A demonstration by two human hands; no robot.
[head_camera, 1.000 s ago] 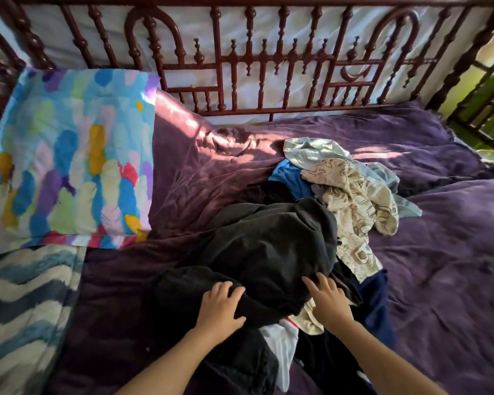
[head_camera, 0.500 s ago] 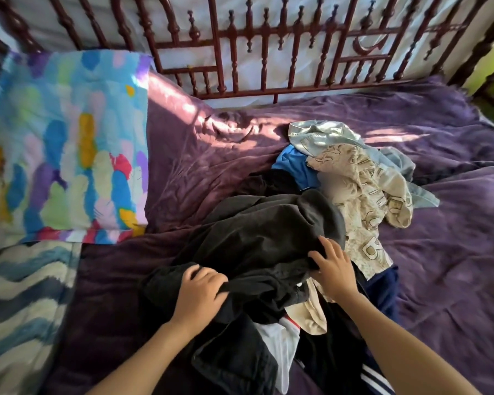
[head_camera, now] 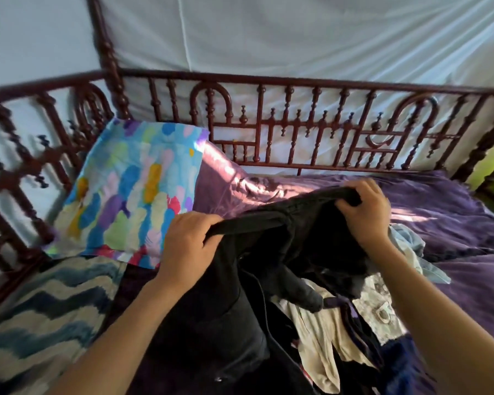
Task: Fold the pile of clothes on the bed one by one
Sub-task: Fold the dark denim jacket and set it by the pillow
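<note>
1. Black garment (head_camera: 283,252) hangs over the pile (head_camera: 325,323) on the bed (head_camera: 454,212), its top edge running left to right.
2. Left hand (head_camera: 187,243) and right hand (head_camera: 365,212) each pinch one end of that edge.

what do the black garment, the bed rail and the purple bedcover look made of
The black garment: soft matte cloth, maybe cotton; it droops limp between the left hand and right hand.
The bed rail: likely turned wood, glossy dark red varnish; beaded spindles catch highlights.
The purple bedcover: soft fabric, faint sheen, possibly velvety; sunlit wrinkles glow.
</note>
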